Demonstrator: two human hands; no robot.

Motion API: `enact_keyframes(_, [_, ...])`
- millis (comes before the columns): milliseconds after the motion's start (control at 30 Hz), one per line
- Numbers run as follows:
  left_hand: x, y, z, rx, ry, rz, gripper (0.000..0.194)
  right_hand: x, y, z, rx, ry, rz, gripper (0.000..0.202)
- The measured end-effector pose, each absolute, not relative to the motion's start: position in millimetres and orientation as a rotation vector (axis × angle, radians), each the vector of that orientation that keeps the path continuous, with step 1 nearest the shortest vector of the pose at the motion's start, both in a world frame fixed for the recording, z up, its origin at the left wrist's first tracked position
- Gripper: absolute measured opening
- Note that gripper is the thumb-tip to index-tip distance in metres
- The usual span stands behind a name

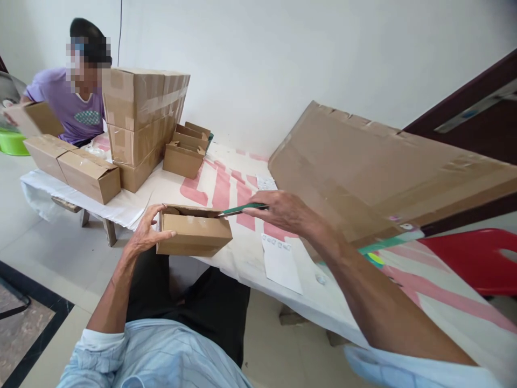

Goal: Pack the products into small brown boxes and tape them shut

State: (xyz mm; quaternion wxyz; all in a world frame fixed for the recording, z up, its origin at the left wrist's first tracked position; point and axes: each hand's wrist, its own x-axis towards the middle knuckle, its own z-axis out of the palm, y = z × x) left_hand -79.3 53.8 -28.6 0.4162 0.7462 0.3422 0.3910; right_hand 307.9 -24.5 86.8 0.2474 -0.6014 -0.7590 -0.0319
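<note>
A small brown cardboard box sits at the front edge of the table, its top at least partly open. My left hand grips its left end, thumb along the near side and fingers at the upper rim. In my right hand is a slim green tool with a pale, thin front part; its exact kind is unclear. The tool's tip reaches the box's upper right rim, and whether it touches or goes inside cannot be made out. What the box contains is hidden.
Taped cartons are stacked at the back left, beside smaller open boxes. Closed boxes lie farther left, near a person in purple holding a carton. A large cardboard sheet leans at right; a white paper lies on the table.
</note>
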Motion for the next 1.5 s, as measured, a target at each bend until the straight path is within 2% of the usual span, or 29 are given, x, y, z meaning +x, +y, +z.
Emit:
enact_keyframes(100, [-82.2,60.7,-25.4,1.951,0.805,0.905,0.084,330.8,-44.8,58.3,-1.662,-1.813,0.024,0.047])
enact_keyframes(300, [-84.8,86.0,-16.5,2.077,0.709,0.779,0.117,312.1,-67.5,-84.8,-1.977,-1.368,0.010,0.053])
enact_keyframes(400, [-83.0,90.8,-15.6,2.064,0.700,0.715,0.126,294.9,-66.9,-124.0,-1.987,-1.335,0.053,0.055])
enact_keyframes(467, [-77.9,89.3,-16.9,2.072,0.655,0.654,0.133,290.4,-61.1,-117.8,-1.890,-1.370,0.016,0.056])
enact_keyframes(567, [-64.4,84.5,-20.7,2.112,0.597,0.591,0.140,291.1,-49.4,-75.0,-1.670,-1.494,-0.018,0.053])
enact_keyframes(700, [-51.1,81.4,-25.5,2.150,0.571,0.655,0.135,288.4,-48.2,-17.2,-1.483,-1.732,0.199,0.049])
enact_keyframes(767, [-50.7,80.7,-26.5,2.138,0.550,0.688,0.133,281.3,-57.0,-3.7,-1.439,-1.789,0.182,0.047])
enact_keyframes(1033, [-55.8,76.7,-25.5,2.144,0.507,0.745,0.122,252.0,-100.7,-2.2,-1.308,-2.067,-0.103,0.019])
enact_keyframes(1167, [-56.5,78.6,-23.8,2.194,0.505,0.722,0.126,251.8,-97.1,9.0,-1.381,-2.166,-0.152,0.023])
enact_keyframes(1333, [-59.4,78.4,-22.5,2.200,0.502,0.708,0.125,239.5,-66.4,39.0,-1.560,-2.468,0.019,0.023])
enact_keyframes(1500, [-58.6,75.2,-22.1,2.116,0.535,0.673,0.133,221.1,-35.6,53.8,-1.673,-2.757,0.101,0.030])
